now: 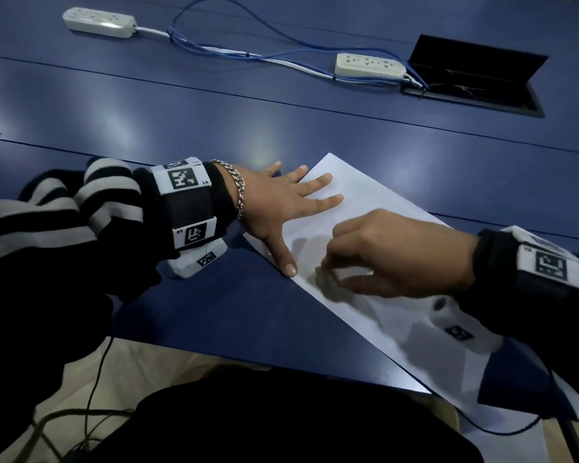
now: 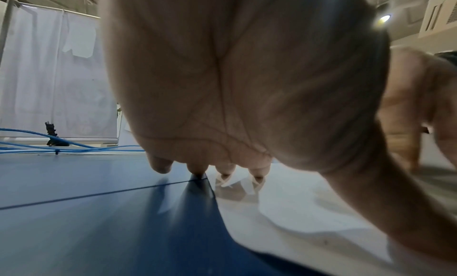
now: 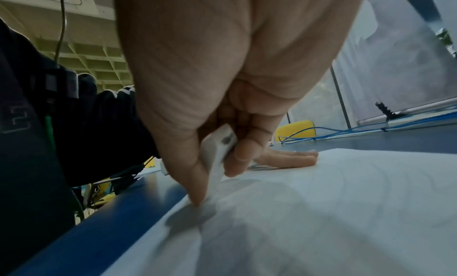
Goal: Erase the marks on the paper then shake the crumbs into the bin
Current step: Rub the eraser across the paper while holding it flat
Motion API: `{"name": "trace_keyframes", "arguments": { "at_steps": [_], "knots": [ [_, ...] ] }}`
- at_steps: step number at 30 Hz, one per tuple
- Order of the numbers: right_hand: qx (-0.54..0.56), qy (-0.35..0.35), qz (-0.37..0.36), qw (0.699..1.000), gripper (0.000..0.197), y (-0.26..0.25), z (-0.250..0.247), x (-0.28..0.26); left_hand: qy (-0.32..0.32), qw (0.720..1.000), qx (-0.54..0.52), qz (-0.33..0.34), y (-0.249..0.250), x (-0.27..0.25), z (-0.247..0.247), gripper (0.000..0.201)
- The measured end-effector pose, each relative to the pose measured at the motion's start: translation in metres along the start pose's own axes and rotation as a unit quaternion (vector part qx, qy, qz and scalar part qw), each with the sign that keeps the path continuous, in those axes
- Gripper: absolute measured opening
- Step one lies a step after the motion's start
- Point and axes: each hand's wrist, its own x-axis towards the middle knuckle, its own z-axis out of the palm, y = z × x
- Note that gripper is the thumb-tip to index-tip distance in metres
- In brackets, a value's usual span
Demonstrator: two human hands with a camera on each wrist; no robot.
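A white sheet of paper (image 1: 375, 208) lies slantwise on the blue table (image 1: 214, 121), its near end hanging past the front edge. My left hand (image 1: 281, 202) lies flat with spread fingers, pressing the paper's far-left corner; the same hand (image 2: 247, 84) fills the left wrist view, fingertips down on paper (image 2: 296, 211) and table. My right hand (image 1: 381, 255) pinches a white eraser (image 3: 217, 153) between thumb and fingers, its tip down on the paper (image 3: 321, 202) near the left edge. The eraser is barely visible in the head view. No bin is in view.
Two white power strips (image 1: 99, 22) (image 1: 370, 65) with blue cables (image 1: 248, 45) lie across the far table. An open black cable hatch (image 1: 475, 81) sits at the far right. A thin black wire (image 1: 97, 372) hangs below the table's front edge by my lap.
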Motion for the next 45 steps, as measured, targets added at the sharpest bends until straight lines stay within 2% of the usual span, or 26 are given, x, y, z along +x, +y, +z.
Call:
{"name": "trace_keyframes", "arguments": {
  "at_steps": [2,4,6,9,11,16,20,22,26,28,32,38,43,45],
  "knots": [
    [0.016,0.02,0.03,0.999,0.02,0.01,-0.007,0.008,-0.002,1.0,-0.004,0.004,0.0,0.002,-0.004,0.14],
    [0.035,0.072,0.061,0.995,0.023,0.02,-0.01,0.011,-0.006,1.0,-0.012,0.001,-0.001,0.003,-0.006,0.138],
    [0.032,0.095,0.056,0.993,0.031,0.018,-0.006,0.006,-0.011,1.0,-0.012,-0.001,-0.002,0.004,-0.006,0.141],
    [0.039,0.026,0.013,0.999,0.02,0.009,-0.002,-0.003,-0.015,1.0,-0.011,-0.002,-0.004,0.004,-0.005,0.143],
    [0.049,-0.003,0.005,0.999,0.022,0.013,-0.005,0.0,-0.017,1.0,-0.009,0.0,-0.005,0.005,-0.005,0.143],
    [0.044,0.087,0.05,0.994,0.036,0.021,-0.005,0.008,-0.014,1.0,-0.019,0.005,-0.004,0.004,-0.005,0.136],
    [0.061,0.016,0.008,0.998,0.032,0.009,-0.003,-0.006,-0.016,1.0,-0.01,-0.002,-0.006,0.006,-0.003,0.143],
    [0.063,0.012,0.016,0.998,0.027,0.014,-0.006,-0.004,-0.017,1.0,-0.01,-0.001,-0.006,0.006,-0.003,0.143],
    [0.03,0.123,0.052,0.991,0.017,0.023,-0.001,0.003,-0.021,1.0,-0.015,0.003,-0.006,0.007,-0.005,0.142],
    [0.015,0.108,0.043,0.993,0.017,0.017,0.003,-0.003,-0.024,1.0,-0.015,0.0,-0.006,0.007,-0.004,0.142],
    [0.039,0.009,0.017,0.999,0.021,0.006,0.001,-0.012,-0.026,1.0,-0.015,-0.001,-0.007,0.007,-0.003,0.143],
    [0.015,0.113,0.073,0.991,0.029,0.013,0.002,0.001,-0.018,1.0,-0.025,0.004,-0.004,0.004,-0.005,0.142],
    [0.034,0.074,0.045,0.996,0.021,-0.009,0.02,-0.023,-0.011,0.999,-0.031,0.002,-0.005,0.001,-0.005,0.142],
    [0.047,0.083,0.053,0.994,0.022,-0.007,0.022,-0.032,-0.011,1.0,-0.029,-0.001,-0.003,-0.001,-0.006,0.142]
  ]
}}
